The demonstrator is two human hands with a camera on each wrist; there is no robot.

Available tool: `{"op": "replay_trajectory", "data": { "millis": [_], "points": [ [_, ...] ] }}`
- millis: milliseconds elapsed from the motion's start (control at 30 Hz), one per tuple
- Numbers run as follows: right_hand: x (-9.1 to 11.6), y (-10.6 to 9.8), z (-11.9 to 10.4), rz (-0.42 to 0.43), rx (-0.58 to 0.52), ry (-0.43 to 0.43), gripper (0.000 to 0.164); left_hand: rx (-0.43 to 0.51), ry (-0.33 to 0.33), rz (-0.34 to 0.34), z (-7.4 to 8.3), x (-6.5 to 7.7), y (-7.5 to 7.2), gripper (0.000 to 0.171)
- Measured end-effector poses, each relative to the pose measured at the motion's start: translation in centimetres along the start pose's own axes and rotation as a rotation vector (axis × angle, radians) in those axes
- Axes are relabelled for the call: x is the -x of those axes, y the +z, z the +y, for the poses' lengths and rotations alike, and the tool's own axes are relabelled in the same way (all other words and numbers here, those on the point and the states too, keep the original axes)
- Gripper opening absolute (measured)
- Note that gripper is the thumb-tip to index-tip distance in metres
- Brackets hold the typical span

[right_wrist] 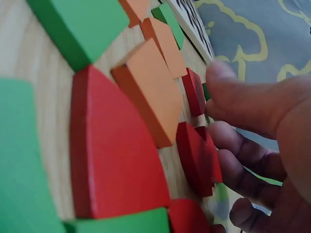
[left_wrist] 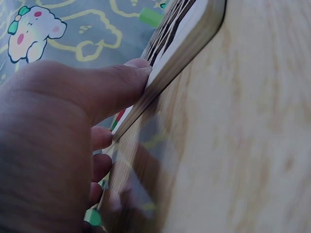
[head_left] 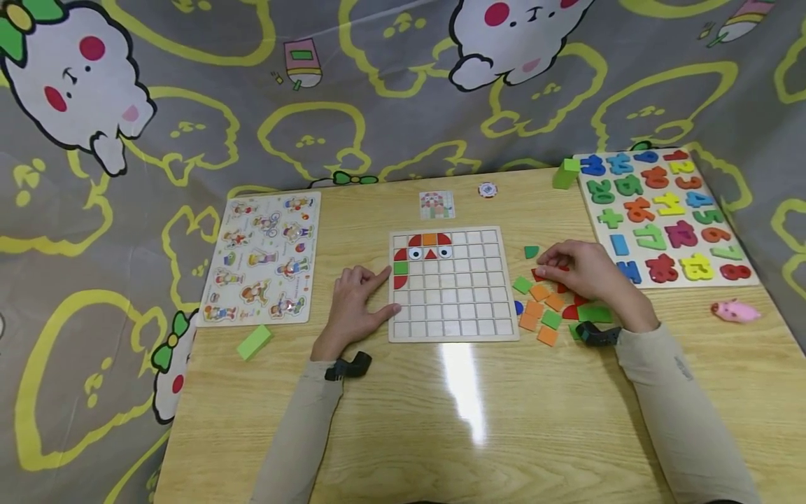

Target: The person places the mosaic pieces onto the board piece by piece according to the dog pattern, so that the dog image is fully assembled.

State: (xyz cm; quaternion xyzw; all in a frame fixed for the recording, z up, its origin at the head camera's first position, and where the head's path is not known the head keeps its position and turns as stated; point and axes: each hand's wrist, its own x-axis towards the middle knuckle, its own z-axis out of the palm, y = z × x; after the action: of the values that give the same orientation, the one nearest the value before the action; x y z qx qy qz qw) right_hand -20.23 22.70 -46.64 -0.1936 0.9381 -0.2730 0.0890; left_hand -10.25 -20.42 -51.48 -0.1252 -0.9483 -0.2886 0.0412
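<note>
A wooden grid board [head_left: 447, 294] lies mid-table, with red, green, orange and eye-printed pieces along its upper-left cells. My left hand [head_left: 355, 308] rests at its left edge, thumb and forefinger spread. In the left wrist view the thumb [left_wrist: 114, 85] touches the board's rim [left_wrist: 182, 65]. To the right of the board, my right hand [head_left: 582, 269] is over loose coloured pieces. The right wrist view has its thumb and loosely bent fingers beside a small red piece [right_wrist: 194, 92] and other red pieces [right_wrist: 197, 158]; no piece is visibly gripped.
Orange squares [head_left: 534, 308] and green squares [head_left: 550, 319] lie near the right hand. A picture card [head_left: 436, 204] and a chip [head_left: 488, 190] are behind the board. A figure puzzle [head_left: 252, 259] stands left, a number puzzle [head_left: 667, 217] and pink pig [head_left: 735, 311] right.
</note>
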Motion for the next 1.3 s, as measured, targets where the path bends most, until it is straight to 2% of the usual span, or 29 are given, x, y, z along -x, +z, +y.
{"op": "replay_trajectory", "data": {
  "millis": [300,500,633,700,833,933,1133,1300],
  "points": [
    [0.0,0.4,-0.6,-0.054,-0.019,-0.014,0.017,-0.007,-0.005,-0.001,0.0,-0.1,0.1,0.074],
    [-0.3,0.8,-1.2,-0.006,-0.028,-0.010,0.015,0.002,-0.004,-0.007,0.1,-0.1,0.0,0.074],
    [-1.1,1.2,-2.5,0.074,-0.121,-0.049,0.016,-0.003,0.004,0.003,0.1,-0.1,-0.1,0.074],
    [-1.7,1.6,-3.6,0.087,-0.188,-0.068,0.016,-0.007,0.005,0.005,0.1,-0.1,-0.1,0.074],
    [-3.3,2.9,-6.0,0.036,-0.323,-0.109,0.019,0.000,0.003,-0.001,0.0,-0.1,0.0,0.074],
    [-4.4,4.4,-7.5,-0.010,-0.384,-0.147,0.021,0.005,0.002,-0.004,0.0,-0.1,0.0,0.074],
    [-5.8,6.9,-9.2,-0.020,-0.333,-0.202,0.020,0.011,0.005,-0.005,0.0,-0.1,0.1,0.074],
    [-6.1,8.0,-10.0,-0.013,-0.278,-0.229,0.016,0.001,0.000,-0.009,-0.1,-0.1,-0.1,0.074]
  ]
}}
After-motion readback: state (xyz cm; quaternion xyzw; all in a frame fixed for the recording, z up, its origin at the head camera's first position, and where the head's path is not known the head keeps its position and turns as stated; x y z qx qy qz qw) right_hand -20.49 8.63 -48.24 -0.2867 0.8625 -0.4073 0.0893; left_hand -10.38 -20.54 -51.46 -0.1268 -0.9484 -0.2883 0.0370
